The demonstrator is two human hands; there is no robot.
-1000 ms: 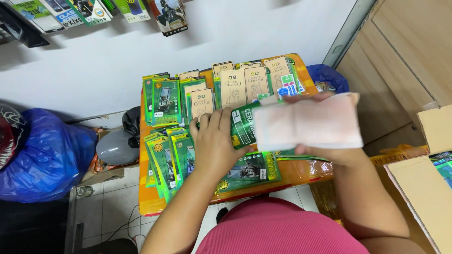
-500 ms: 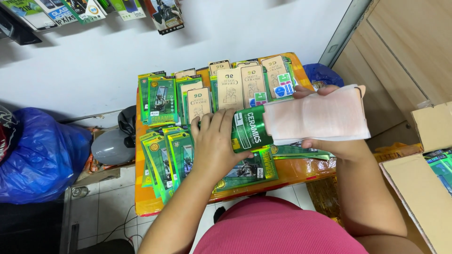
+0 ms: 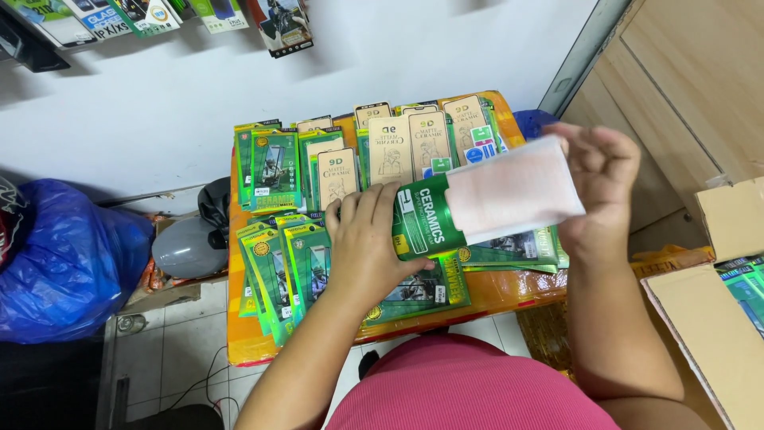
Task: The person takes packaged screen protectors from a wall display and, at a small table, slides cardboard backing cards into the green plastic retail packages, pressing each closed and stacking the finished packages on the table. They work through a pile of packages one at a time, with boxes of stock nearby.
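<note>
Holding a green packet (image 3: pixel 419 216) above the worktop (image 3: pixel 493 291), your left hand (image 3: pixel 366 239) is clamped on its near end, fingers curled over the top edge. Your right hand (image 3: pixel 593 187) grips a clear plastic sleeve (image 3: pixel 513 195) that covers the packet's far end, thumb and fingers closed around the sleeve's outer edge. Both hands sit close together, joined by the packet and sleeve between them. Under your left hand lie fanned green packets (image 3: pixel 290 267), spread towards your body and outward. Beyond both hands, tan packets (image 3: pixel 406 151) stand in overlapping rows. Further out past your left hand you have a blue plastic bag (image 3: pixel 68 259) on the floor. Past your right hand, an open cardboard box (image 3: pixel 716 326) sits just beside the worktop.
</note>
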